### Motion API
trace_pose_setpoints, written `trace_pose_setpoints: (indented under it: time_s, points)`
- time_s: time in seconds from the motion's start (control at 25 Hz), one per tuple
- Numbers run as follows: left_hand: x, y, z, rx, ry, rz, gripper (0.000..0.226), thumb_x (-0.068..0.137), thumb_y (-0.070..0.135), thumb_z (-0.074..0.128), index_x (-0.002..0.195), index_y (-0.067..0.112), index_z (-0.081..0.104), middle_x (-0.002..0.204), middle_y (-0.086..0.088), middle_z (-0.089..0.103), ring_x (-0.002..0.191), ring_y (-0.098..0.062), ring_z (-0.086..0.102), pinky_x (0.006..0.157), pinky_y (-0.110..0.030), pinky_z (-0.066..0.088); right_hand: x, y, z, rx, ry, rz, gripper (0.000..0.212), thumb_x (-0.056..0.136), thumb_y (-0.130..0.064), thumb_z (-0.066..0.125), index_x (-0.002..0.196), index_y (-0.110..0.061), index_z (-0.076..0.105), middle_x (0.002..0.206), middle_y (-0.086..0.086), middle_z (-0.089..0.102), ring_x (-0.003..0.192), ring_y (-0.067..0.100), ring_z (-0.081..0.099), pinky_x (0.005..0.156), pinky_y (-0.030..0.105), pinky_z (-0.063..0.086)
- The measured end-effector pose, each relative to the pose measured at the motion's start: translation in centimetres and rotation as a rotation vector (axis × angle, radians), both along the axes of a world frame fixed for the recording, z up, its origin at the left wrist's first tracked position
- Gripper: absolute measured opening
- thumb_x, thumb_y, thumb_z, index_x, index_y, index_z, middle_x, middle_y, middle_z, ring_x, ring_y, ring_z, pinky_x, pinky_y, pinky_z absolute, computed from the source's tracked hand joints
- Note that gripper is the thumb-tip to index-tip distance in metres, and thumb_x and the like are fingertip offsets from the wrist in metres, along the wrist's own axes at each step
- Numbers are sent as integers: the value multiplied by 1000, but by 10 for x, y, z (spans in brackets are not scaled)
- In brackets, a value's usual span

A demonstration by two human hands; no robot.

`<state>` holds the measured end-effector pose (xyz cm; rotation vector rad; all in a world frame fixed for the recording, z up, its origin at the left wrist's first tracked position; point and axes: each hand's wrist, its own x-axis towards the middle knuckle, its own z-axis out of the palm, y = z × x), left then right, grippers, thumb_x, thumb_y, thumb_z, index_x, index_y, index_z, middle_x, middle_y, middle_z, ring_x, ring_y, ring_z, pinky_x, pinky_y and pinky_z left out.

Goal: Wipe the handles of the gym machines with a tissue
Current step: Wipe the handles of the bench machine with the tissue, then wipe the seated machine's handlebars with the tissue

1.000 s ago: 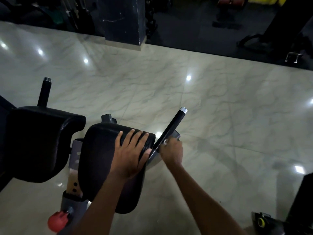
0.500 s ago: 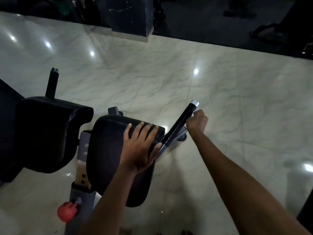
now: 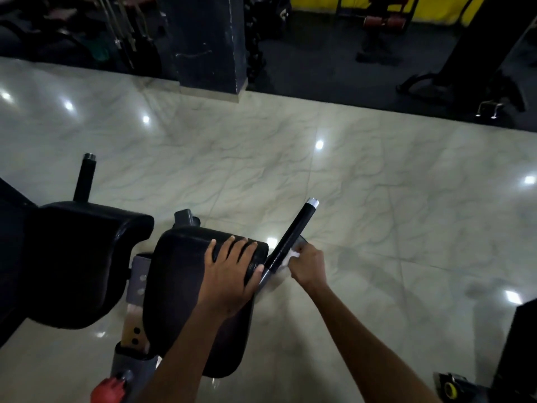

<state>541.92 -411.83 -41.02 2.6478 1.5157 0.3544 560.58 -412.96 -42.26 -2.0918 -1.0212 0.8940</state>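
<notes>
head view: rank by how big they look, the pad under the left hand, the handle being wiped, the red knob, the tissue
1. pad
2. handle
3. red knob, cut off by the frame's edge, so unsure
4. tissue, mostly hidden in the right hand

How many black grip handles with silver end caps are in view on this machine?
2. One handle slants up beside the right hand, which holds the tissue against it; the other handle stands behind the left pad. Others may be hidden.

Left hand (image 3: pixel 229 274) flat, right hand (image 3: pixel 306 264) clenched

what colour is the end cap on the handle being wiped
Silver, on the black handle, seen in the head view.
</notes>
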Motion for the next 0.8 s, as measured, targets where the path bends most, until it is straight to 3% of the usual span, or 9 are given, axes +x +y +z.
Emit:
trace_pose_setpoints:
  time_s: [0.08, 0.16, 0.24, 0.36, 0.48, 0.6, 0.8]
  points:
    - [6, 9, 25, -82, -52, 23, 52, 83, 56, 33, 114, 26, 61, 117, 6, 61, 115, -19, 53, 103, -46, 30, 27, 7, 26, 97, -9, -82, 28, 66, -14, 44, 84, -22, 65, 77, 14, 69, 68, 33, 67, 61, 40, 57]
    - [18, 19, 60, -150, -122, 6, 52, 78, 56, 35, 114, 27, 60, 117, 10, 58, 113, -16, 51, 97, -39, 33, 58, 14, 64, 181, -51, -98, 21, 68, -14, 46, 77, -23, 64, 71, 11, 68, 67, 33, 66, 63, 46, 57]
    - [34, 27, 98, -184, -252, -26, 47, 81, 50, 47, 122, 27, 55, 124, 11, 54, 117, -14, 46, 96, -35, 33, 80, 15, 117, 272, -113, -98, 15, 75, -8, 54, 77, -16, 66, 67, 5, 67, 65, 26, 65, 66, 42, 58]
    - [58, 36, 147, -185, -392, -71, 43, 85, 41, 59, 124, 25, 52, 125, 10, 52, 120, -12, 44, 97, -31, 34, 102, 10, 173, 404, -214, -68, 9, 76, -3, 63, 70, -10, 65, 57, -4, 60, 54, 16, 58, 58, 37, 55]
    - [82, 40, 189, -176, -482, -149, 47, 81, 42, 60, 122, 21, 54, 123, 6, 55, 118, -14, 47, 96, -27, 38, 122, -1, 215, 441, -338, -123, 12, 75, -14, 68, 65, -19, 64, 62, -3, 65, 61, 17, 61, 57, 32, 51]
    - [108, 34, 212, -195, -549, -216, 40, 83, 29, 68, 120, 17, 57, 117, 5, 55, 115, -16, 49, 92, -23, 37, 149, -20, 243, 462, -463, -196, 9, 76, -22, 67, 68, -20, 65, 68, -2, 66, 69, 17, 61, 59, 29, 51]
    - [175, 19, 236, -242, -588, -338, 47, 73, 38, 64, 114, 16, 59, 111, 8, 55, 108, -17, 53, 93, -30, 43, 209, -67, 268, 428, -552, -285, 10, 78, -11, 62, 70, -14, 68, 72, 7, 68, 66, 24, 62, 56, 29, 46]
